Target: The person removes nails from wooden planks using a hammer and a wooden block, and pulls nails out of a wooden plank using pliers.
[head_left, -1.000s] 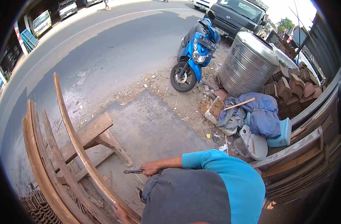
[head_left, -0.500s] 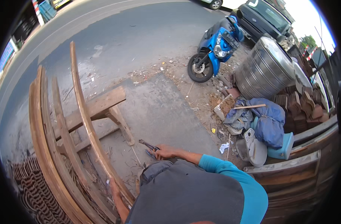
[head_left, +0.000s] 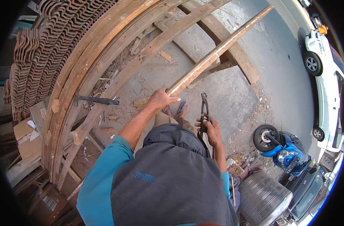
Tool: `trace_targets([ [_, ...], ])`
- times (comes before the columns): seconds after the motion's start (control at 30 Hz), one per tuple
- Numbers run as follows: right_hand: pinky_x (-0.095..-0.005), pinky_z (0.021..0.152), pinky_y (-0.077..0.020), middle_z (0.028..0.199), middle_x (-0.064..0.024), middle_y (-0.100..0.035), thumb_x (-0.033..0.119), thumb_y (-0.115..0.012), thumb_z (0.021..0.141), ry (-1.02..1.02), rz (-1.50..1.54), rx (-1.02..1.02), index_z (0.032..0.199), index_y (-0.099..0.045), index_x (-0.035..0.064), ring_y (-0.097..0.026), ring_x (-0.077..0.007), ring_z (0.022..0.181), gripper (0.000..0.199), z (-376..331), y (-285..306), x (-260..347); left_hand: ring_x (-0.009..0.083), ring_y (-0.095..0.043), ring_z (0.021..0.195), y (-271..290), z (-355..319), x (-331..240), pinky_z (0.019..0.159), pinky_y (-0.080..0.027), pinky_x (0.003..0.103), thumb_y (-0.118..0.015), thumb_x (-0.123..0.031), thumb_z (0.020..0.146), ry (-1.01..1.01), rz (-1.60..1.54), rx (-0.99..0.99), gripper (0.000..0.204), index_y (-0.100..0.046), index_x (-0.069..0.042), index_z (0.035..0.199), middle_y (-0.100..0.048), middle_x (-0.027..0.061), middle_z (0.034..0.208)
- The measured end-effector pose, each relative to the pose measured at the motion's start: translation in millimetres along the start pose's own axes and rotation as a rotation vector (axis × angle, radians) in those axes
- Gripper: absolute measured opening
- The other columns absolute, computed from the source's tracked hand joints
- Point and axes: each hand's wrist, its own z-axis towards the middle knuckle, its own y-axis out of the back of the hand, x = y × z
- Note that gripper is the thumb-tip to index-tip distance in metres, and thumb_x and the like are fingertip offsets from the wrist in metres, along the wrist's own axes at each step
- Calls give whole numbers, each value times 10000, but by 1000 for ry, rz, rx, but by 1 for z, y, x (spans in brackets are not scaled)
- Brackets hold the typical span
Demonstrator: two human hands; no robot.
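My left hand (head_left: 161, 101) grips a long, weathered wooden beam (head_left: 217, 51) at its near end, thumb stretched out along the side. From there the beam slants up to the far right, crossing a wooden trestle (head_left: 242, 62). In my right hand (head_left: 212, 129) is a pair of dark, long-handled pincers (head_left: 204, 107), jaws upward, held apart from the beam. Left of my left hand, a hammer (head_left: 103, 100) with a black grip lies across other wooden beams (head_left: 121, 77).
Stacked roof tiles (head_left: 62, 49) fill the upper left. Wood scraps and debris litter the ground around my sandalled feet (head_left: 182, 109). At right stand a blue motorbike (head_left: 286, 150), a metal tank (head_left: 264, 196), a dark vehicle (head_left: 309, 192) and a white car (head_left: 326, 81) on the road.
My view has swung left, bringing the tiles and hammer into sight and shifting the motorbike to the right. My left hand stays on the beam; the pincers remain in my right, now pointing up.
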Motion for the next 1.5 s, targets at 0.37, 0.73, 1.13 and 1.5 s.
trace_targets([
  [0.37,-353,898,-561,1149,-207,-679,174,-493,944,-15,-240,134,1355,-525,-91,-713,-268,1001,490,27,3,55,428,-662,1067,-33,-3,-11,912,-531,489,-817,-411,732,0,167,-219,705,-542,43,1195,-672,268,1108],
  [0.73,-382,896,-583,1109,-142,-670,142,-502,938,-29,-525,264,1366,-523,-78,-712,-261,994,482,34,3,71,417,-632,1093,-47,-7,-10,937,-509,480,-851,-335,720,-34,189,-295,659,-528,17,1174,-650,256,1122],
  [1.13,-272,486,-395,719,-12,-505,323,-486,1064,-229,-451,279,1254,-522,5,-457,-90,547,373,36,-10,82,408,-636,1049,-59,-2,-8,906,-506,487,-822,-363,760,-59,274,-316,653,-511,7,1198,-647,248,1105],
  [1.5,-321,568,-502,799,-59,-596,228,-488,1047,123,-450,100,1262,-518,7,-575,-144,640,309,49,-43,-21,430,-659,1087,-11,19,4,932,-528,470,-864,-402,627,1,133,-34,801,-548,57,1203,-677,300,1113],
])
